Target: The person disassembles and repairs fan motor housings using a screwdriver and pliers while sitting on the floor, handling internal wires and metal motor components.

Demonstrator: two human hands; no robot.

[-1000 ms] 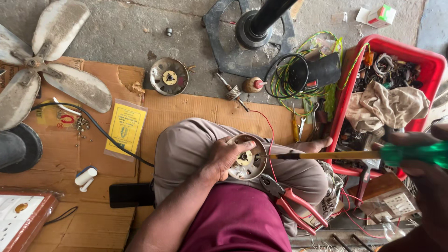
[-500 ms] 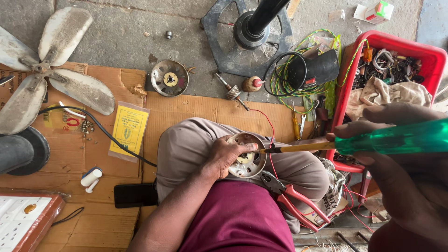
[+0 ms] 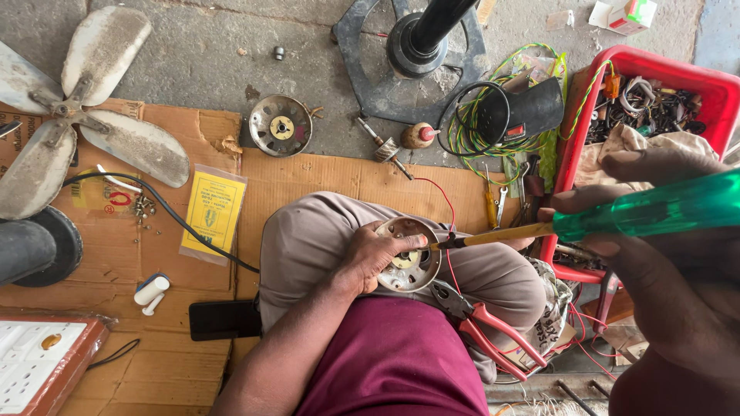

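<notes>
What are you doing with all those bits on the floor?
A person sits on cardboard with a round metal motor part resting on their knee. The left hand grips that part, and the right hand holds a screwdriver with a green handle, its tip at the part's edge. Red-handled pliers lie on the lap. A fan blade, another round metal piece and a red crate of wires sit around them.
</notes>
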